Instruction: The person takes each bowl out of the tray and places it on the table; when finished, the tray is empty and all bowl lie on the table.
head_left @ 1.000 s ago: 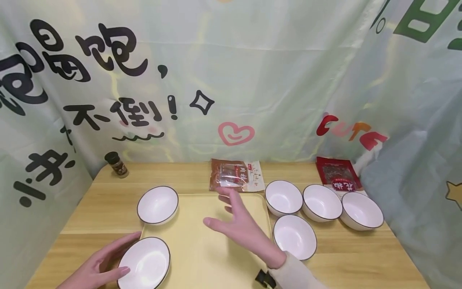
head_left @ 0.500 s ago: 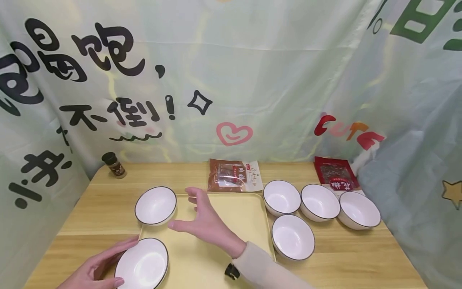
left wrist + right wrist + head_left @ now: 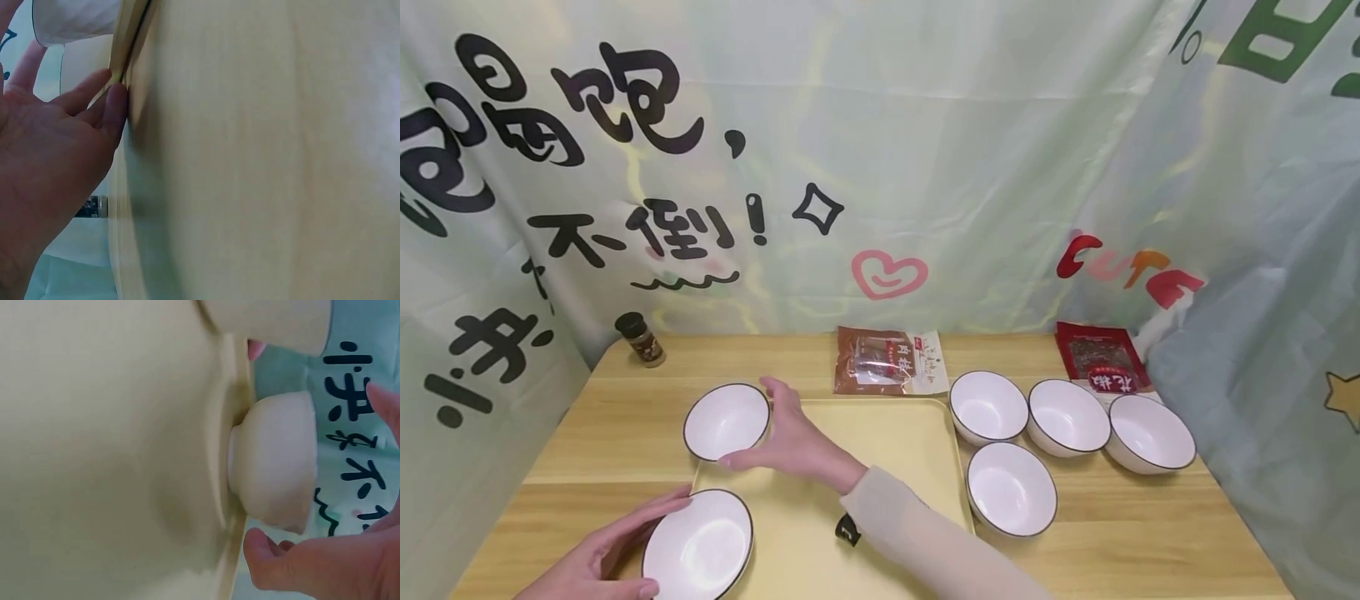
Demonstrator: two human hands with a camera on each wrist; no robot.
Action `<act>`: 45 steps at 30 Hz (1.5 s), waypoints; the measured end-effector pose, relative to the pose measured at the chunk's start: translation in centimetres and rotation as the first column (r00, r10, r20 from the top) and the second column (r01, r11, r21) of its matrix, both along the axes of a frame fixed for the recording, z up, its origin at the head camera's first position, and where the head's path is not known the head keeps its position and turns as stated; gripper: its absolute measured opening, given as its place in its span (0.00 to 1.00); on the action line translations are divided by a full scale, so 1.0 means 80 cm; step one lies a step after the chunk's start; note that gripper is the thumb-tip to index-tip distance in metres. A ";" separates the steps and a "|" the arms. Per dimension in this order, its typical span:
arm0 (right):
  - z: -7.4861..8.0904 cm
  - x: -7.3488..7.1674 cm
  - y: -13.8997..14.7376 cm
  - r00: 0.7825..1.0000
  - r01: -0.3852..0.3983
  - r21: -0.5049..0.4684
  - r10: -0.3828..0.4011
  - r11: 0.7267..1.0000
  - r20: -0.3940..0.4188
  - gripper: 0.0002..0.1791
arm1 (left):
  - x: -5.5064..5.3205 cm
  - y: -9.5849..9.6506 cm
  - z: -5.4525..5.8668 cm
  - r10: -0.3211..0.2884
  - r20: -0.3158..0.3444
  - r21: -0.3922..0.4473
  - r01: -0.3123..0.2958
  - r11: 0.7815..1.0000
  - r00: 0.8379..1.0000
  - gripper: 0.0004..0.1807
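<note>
Two white bowls with dark rims stand along the left side of a pale yellow tray (image 3: 880,450). My left hand (image 3: 595,554) holds the near bowl (image 3: 700,542) from its outer side, thumb at the rim. In the left wrist view, some fingertips of that hand (image 3: 59,140) also meet the tray's edge. My right hand (image 3: 801,446) reaches the far bowl (image 3: 727,423) from the right, thumb and fingers spread at its side. The right wrist view shows this bowl (image 3: 275,462) upright over the tray's border, with gaps between it and the spread fingers.
Several matching bowls (image 3: 1011,489) stand right of the tray. A brown spice packet (image 3: 891,362) lies behind it and a red packet (image 3: 1101,358) lies at the back right. A dark-capped jar (image 3: 642,340) stands at the back left. Printed cloth (image 3: 985,183) hangs around the table.
My right hand has moved left across the tray, from above its middle to the far bowl. The left hand stays at the near bowl, its thumb slightly lower on the rim.
</note>
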State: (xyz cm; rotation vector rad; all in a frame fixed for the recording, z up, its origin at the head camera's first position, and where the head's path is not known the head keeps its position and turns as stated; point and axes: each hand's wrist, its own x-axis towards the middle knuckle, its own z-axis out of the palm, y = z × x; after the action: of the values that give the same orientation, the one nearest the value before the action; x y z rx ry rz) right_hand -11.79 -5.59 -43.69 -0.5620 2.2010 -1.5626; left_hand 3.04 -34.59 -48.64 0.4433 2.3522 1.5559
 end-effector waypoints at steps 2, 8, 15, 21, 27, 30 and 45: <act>-0.006 -0.005 -0.007 1.000 -0.014 -0.001 0.014 1.000 0.005 0.69 | 0.001 0.000 0.001 -0.016 -0.042 0.015 0.017 1.000 0.999 0.42; -0.023 -0.012 -0.024 0.999 -0.034 -0.031 0.035 0.999 0.034 0.72 | 0.003 0.002 0.005 -0.024 -0.086 0.014 0.026 1.000 0.996 0.45; -0.027 -0.014 -0.035 1.000 -0.023 0.007 0.023 1.000 0.013 0.76 | 0.005 0.005 0.006 -0.039 -0.104 0.011 0.040 0.999 0.994 0.46; -0.026 -0.018 -0.036 1.000 -0.007 0.052 0.009 0.999 -0.029 0.75 | 0.003 0.007 0.003 -0.029 -0.068 0.047 0.032 0.998 0.997 0.45; -0.030 -0.017 -0.038 0.998 0.010 0.070 -0.005 0.997 -0.067 0.74 | 0.002 0.007 0.001 -0.035 -0.021 0.097 0.036 0.995 0.999 0.44; -0.032 -0.017 -0.038 0.997 0.010 0.056 -0.006 0.998 -0.082 0.73 | 0.001 0.005 -0.002 -0.062 -0.040 0.115 0.066 0.991 0.997 0.44; -0.032 -0.015 -0.036 0.995 0.080 0.041 -0.077 0.996 -0.061 0.69 | -0.002 0.001 -0.011 -0.079 -0.080 0.103 0.087 0.991 0.994 0.45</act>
State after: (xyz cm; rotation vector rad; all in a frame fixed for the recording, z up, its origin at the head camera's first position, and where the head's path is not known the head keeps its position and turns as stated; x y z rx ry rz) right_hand -13.03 -8.51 -46.23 -0.5215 2.3217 -1.5519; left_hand 2.86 -34.50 -49.53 0.6265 2.2814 1.6581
